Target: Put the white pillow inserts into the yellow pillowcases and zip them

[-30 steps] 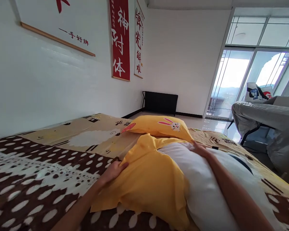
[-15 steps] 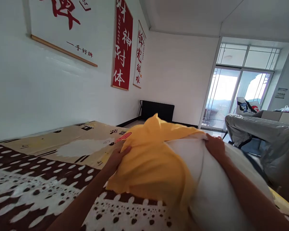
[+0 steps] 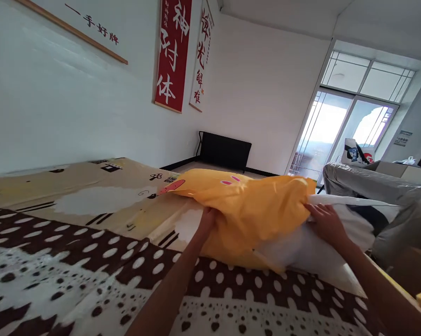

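A yellow pillowcase (image 3: pixel 256 205) with pink marks lies bunched across the middle of the bed. It covers part of a white pillow (image 3: pixel 298 247), whose uncovered end sticks out to the right. My left hand (image 3: pixel 206 221) is closed on the pillowcase's near left side, its fingertips hidden in the folds. At the pillowcase's open edge, my right hand (image 3: pixel 327 224) is closed with its fingers against the yellow cloth and the white pillow. Underneath are a beige printed sheet (image 3: pixel 101 200) and a brown-and-white dotted blanket (image 3: pixel 126 270).
A black folded panel (image 3: pixel 224 151) stands by the far wall. To the right, plastic-wrapped furniture (image 3: pixel 364 179) stands near the bed, with a printed bag (image 3: pixel 355 151) behind it. Scrolls, including a red one (image 3: pixel 171 56), hang on the left wall.
The yellow pillowcase has shifted right and covers more of the white pillow. My left hand has moved right along the cloth, my right hand slightly right and down. The view has tilted.
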Demonstrator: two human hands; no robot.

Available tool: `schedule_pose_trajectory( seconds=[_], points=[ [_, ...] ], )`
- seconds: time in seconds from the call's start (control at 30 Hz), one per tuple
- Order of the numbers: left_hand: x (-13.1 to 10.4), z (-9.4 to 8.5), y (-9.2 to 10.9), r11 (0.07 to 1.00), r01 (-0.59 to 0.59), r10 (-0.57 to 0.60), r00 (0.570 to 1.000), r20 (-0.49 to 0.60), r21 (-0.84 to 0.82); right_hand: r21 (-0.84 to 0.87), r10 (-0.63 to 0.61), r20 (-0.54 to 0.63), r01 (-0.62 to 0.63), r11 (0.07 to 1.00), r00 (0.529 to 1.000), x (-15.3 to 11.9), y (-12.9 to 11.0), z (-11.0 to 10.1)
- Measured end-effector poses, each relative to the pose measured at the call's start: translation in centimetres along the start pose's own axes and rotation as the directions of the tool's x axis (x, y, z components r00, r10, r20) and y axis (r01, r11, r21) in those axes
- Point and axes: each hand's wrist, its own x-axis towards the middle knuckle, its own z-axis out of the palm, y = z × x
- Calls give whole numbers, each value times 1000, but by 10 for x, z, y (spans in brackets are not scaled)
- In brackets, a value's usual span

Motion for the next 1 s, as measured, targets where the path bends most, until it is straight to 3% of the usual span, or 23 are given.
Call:
schedule_pose_trajectory(
  seconds=[0.07,0.17,0.23,0.33,0.43,0.53,0.63,0.77,0.8,0.83,0.87,0.93,0.97,1.0],
  points=[
    [-6,-2,-11,999,28,-27,999,28,-32,8,124,9,-124,992,992,2,-21,3],
    [-7,-10,-19,997,41,-38,998,48,-70,97,341,-138,-330,939,930,20,-60,-17],
    [-5,-16,-19,997,33,-30,999,39,-76,271,363,-268,-292,917,893,38,-92,-40],
    [-4,-21,-10,999,-2,3,1000,13,-46,513,279,-375,-53,857,884,64,-137,-66],
    [-10,-23,18,989,-135,130,987,91,52,657,201,-341,80,749,918,77,-164,-61],
    [-21,-22,56,940,-262,206,946,249,218,749,162,-255,88,657,953,73,-172,-28],
    [-36,-24,89,845,-282,80,907,415,454,765,92,-168,71,640,981,59,-170,-3],
    [-52,-38,107,770,-257,-92,861,500,585,776,-30,-43,52,628,999,46,-166,-14],
    [-53,-43,108,768,-260,-127,834,537,585,788,-66,-16,53,613,998,44,-165,-20],
    [-52,-48,108,776,-277,-163,779,605,567,804,-103,4,58,591,995,42,-163,-26],
    [-49,-52,108,798,-302,-195,689,698,521,824,-140,16,66,563,990,41,-162,-31],
    [-40,-60,108,884,-288,-213,455,864,369,871,-201,12,89,483,979,38,-158,-38],
    [-35,-61,107,922,-245,-189,391,901,299,892,-222,-1,101,440,975,37,-156,-40],
    [-30,-61,108,945,-201,-162,392,906,256,908,-240,-17,116,402,971,37,-154,-42]
  ],
)
